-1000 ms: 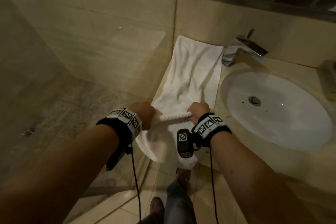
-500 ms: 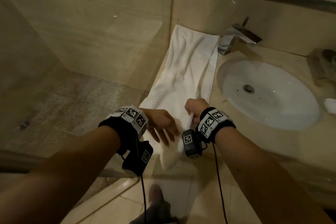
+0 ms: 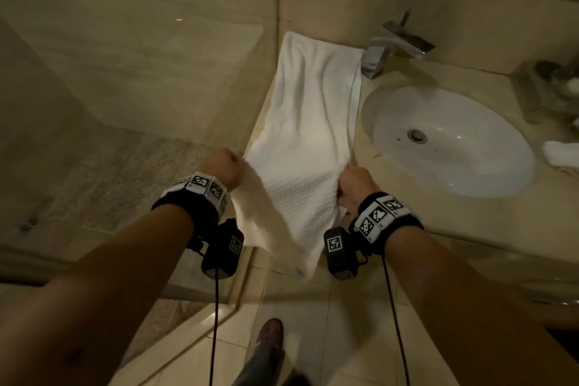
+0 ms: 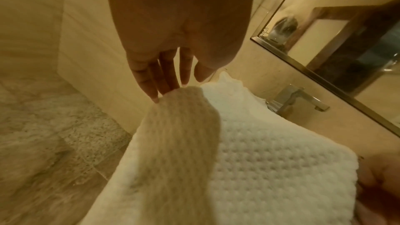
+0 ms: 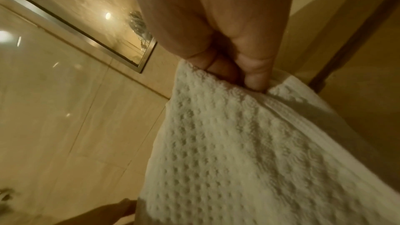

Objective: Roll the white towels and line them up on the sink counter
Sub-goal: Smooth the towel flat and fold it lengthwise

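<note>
A white waffle-weave towel (image 3: 307,122) lies lengthwise on the beige sink counter (image 3: 438,222), left of the basin, its near end hanging over the front edge. My left hand (image 3: 225,164) is at the towel's left edge; in the left wrist view its fingertips (image 4: 164,90) hold a raised fold of the towel (image 4: 270,160). My right hand (image 3: 352,180) pinches the right edge, thumb and curled fingers (image 5: 255,78) clamped on the cloth (image 5: 238,151). Between the hands the towel is flat.
The white oval basin (image 3: 448,138) and chrome faucet (image 3: 398,44) sit right of the towel. Another white cloth (image 3: 560,155) lies at the far right, behind it a tray of small items (image 3: 554,84). A glass shower partition (image 3: 188,72) borders the counter's left end.
The small roll at the towel's near end has come undone. My left hand let go, opened, then took the left edge; both hands now sit wider apart at the towel's sides.
</note>
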